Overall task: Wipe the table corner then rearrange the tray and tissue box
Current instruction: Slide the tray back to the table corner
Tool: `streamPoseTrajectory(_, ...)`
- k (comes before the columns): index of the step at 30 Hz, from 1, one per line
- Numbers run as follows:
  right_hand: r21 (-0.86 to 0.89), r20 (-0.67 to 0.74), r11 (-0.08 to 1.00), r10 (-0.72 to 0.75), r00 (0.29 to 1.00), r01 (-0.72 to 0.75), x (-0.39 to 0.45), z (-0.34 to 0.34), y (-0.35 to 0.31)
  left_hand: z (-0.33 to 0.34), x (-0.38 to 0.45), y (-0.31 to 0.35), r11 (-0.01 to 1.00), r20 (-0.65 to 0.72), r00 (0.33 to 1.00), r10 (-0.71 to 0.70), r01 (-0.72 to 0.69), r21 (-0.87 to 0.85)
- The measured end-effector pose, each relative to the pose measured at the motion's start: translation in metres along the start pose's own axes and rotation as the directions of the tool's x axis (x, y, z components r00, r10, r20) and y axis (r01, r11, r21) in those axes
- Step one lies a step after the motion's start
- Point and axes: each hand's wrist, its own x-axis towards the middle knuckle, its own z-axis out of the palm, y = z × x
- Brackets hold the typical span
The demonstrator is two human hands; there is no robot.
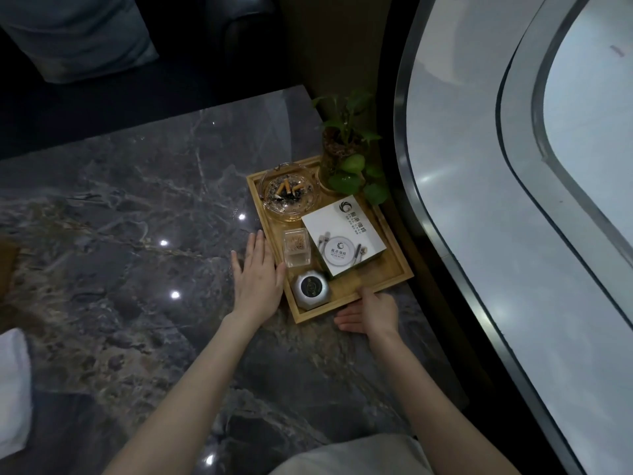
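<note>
A dark grey marble counter (130, 214) is seen beside a curved window, and a wooden tray (394, 269) is set at its far right corner. The tray is rectangular, pale wood with a low rim, and its long axis is turned diagonally, running from the near edge toward the far right corner. A white tissue box (342, 240) is laid in the tray's right half along the same axis; a round logo, a plate-and-cutlery print and small characters too fine to read are shown on top. The left hand (257, 275) is laid flat and open against the tray's left rim. The right hand (371, 311) is curled around the tray's near rim, thumb on top.
</note>
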Motion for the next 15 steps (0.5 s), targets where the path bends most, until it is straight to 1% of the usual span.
streamPoseTrajectory(15, -0.018, 0.041, 1.000, -0.007, 0.999, 0.008, 0.010, 0.002, -0.010, -0.005, 0.010, 0.009, 0.997, 0.024, 0.998, -0.065, 0.064, 0.042)
